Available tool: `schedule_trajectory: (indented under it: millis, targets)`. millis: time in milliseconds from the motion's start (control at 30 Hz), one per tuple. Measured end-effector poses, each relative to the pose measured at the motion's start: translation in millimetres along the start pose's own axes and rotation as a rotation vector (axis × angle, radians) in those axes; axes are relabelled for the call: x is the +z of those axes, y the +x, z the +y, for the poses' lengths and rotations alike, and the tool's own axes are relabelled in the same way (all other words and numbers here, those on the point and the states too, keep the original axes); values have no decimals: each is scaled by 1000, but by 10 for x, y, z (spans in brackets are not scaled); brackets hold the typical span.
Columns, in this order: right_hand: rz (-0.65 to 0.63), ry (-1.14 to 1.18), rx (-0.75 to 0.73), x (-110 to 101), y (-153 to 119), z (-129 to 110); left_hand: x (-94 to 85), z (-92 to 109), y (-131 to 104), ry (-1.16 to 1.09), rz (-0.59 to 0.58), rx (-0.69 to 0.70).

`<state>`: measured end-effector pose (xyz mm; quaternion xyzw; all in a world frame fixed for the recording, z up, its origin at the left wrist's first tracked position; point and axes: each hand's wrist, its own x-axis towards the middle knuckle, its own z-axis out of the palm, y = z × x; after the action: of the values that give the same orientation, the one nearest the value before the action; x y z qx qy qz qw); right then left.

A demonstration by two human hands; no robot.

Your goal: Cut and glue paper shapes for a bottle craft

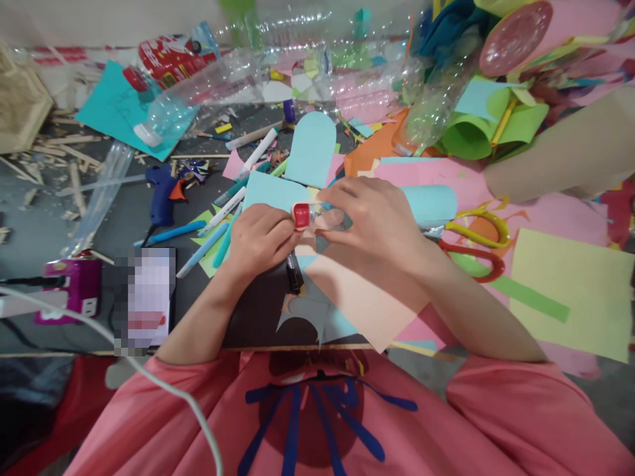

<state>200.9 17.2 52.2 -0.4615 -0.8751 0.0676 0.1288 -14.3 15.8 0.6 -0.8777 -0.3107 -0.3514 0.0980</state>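
My left hand [262,239] is closed, its thumb and fingertips at a red bottle cap [301,216]. To the right of the cap and in line with it is a small clear plastic piece [327,219], perhaps a bottle neck; whether the two are joined is hard to see. My right hand [372,215] has its thumb and fingers curved around that clear piece. Below the hands lies a black marker [294,272] on the dark tabletop. Light blue paper [272,190] is just behind my left hand, and a peach paper sheet [370,284] spreads under my right forearm.
Blue glue gun [163,193], several markers [202,249] and a phone [149,297] lie to the left. Yellow-handled scissors [479,226] and red-handled scissors [476,260] are at right. Clear bottles [198,92] and paper scraps crowd the back. A white cable [149,377] crosses the lower left.
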Motion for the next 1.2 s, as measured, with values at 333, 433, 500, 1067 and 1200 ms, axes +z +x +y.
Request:
schedule_trajectory:
  millis: [333,433,500,1067,1200]
  targets:
    - [0,-21,2,8,4,-2,-15,7,32,-40,-8,23]
    - [9,-11,11,-16,3,12,-22,-28,27,-80,-6,7]
    - [7,5,15,-37,3,23,-21,-57,14,-73,-29,-15]
    - [-25,31,32,-68,11,9,-38,-30,45,-68,42,25]
    - [-22,8,19,-37,-4,-3,-74,34,60,-443,-71,-371]
